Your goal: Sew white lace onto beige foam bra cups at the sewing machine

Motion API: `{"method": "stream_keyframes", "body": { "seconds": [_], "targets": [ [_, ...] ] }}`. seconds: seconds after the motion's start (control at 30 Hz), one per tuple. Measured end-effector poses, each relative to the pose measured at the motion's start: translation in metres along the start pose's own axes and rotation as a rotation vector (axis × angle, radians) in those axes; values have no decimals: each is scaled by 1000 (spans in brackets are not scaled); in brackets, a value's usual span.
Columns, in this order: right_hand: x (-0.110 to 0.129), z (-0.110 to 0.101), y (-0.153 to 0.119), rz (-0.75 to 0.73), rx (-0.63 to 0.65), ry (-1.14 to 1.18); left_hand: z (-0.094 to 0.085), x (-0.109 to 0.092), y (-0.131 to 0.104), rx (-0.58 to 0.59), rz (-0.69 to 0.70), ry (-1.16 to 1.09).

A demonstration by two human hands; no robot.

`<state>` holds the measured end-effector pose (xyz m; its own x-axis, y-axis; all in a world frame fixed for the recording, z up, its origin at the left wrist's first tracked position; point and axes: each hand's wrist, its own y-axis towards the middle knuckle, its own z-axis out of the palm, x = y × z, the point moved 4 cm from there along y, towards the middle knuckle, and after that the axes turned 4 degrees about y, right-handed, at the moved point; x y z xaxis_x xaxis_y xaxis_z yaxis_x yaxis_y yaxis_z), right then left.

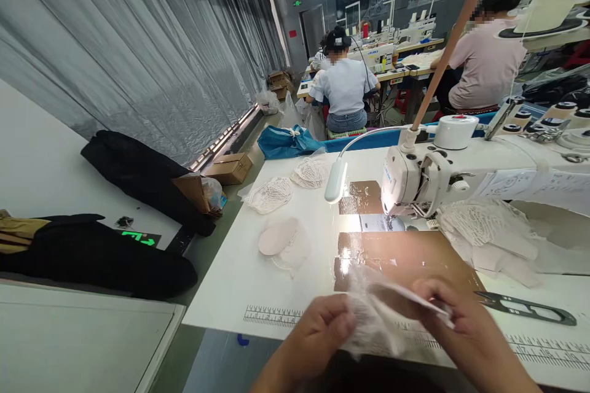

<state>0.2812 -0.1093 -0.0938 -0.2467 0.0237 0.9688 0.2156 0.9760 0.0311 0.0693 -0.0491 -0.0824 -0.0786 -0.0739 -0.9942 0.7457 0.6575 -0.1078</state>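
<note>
White mesh piece (pixel 371 322) hung blurred over the near edge of the bench (pixel 239 276), pinched at its left side by the left hand (pixel 318 325), those fingers narrow on the fabric; pale cup-like pad (pixel 395 298) was just beside it, seen nearly edge-on, held in the right hand (pixel 454 316), fingers closed on its rim; blur hid whether pad and mesh were joined.

Brown sheet (pixel 401 252) lay just beyond both hands, shiny in patches; black snips (pixel 530 309) rested flat near the right hand, tips toward the sheet; ruler (pixel 276 316) ran along the near edge, partly behind the hands.

Sewing machine (pixel 403 178) stood past the sheet, its slim lamp (pixel 336 181) bent down to the left; a heap of mesh and pale cloth (pixel 488 230) sat under its arm; on the left, a pale oval pad (pixel 278 236) lay on thin white fabric (pixel 295 252), two mesh pieces (pixel 273 194) (pixel 311 172) farther back; blue bag (pixel 288 142) sat at the far edge; beyond, two co-workers (pixel 343 86) (pixel 488 67) were seated, a grey curtain (pixel 152 43) down the left wall.
</note>
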Motion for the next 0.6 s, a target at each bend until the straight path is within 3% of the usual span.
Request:
{"method": "stream_keyframes", "body": {
  "seconds": [0.1,0.17,0.2,0.3,0.37,0.47,0.6],
  "targets": [
    [-3,36,0,208,433,414,27,-6,0,243,126,-287],
    [3,50,-4,326,589,658,30,-6,3,237,167,-313],
    [6,53,-5,373,605,733,26,-4,4,171,181,-283],
    [7,52,-7,439,520,824,10,0,8,-83,159,-145],
    [3,48,-6,425,431,842,9,4,10,-81,51,-153],
    [-9,39,-1,355,290,813,21,8,9,57,-100,-294],
    [-18,26,9,261,45,727,22,11,8,-135,-89,-283]
  ]
}}
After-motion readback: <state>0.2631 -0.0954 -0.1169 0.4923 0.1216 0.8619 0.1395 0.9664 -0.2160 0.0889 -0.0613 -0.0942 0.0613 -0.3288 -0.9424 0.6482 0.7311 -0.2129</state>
